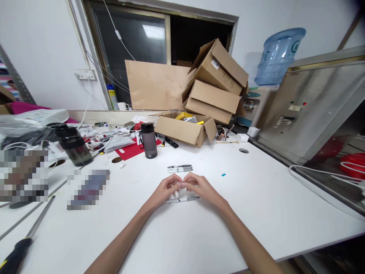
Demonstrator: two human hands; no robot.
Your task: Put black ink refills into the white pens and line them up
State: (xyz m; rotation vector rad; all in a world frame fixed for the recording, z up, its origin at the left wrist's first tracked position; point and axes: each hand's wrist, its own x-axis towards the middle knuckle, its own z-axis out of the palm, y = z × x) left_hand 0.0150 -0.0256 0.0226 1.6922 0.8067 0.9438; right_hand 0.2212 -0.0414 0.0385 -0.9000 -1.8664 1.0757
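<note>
Above the white table, my left hand and my right hand meet at the fingertips. Both are closed in a pinch, and whatever small thing sits between the fingertips is too small to make out. Just under the hands lies a grey-and-white pen, crosswise in front of me. Small whitish pieces show between the hands and that pen, too indistinct to name. Beyond my fingers, several pens rest side by side. Off to the right is a small blue piece.
A screwdriver lies at the left, near a blurred-out flat object. Two dark bottles stand farther back, with a remote, cables and an open cardboard box. A metal cabinet borders the table's right side.
</note>
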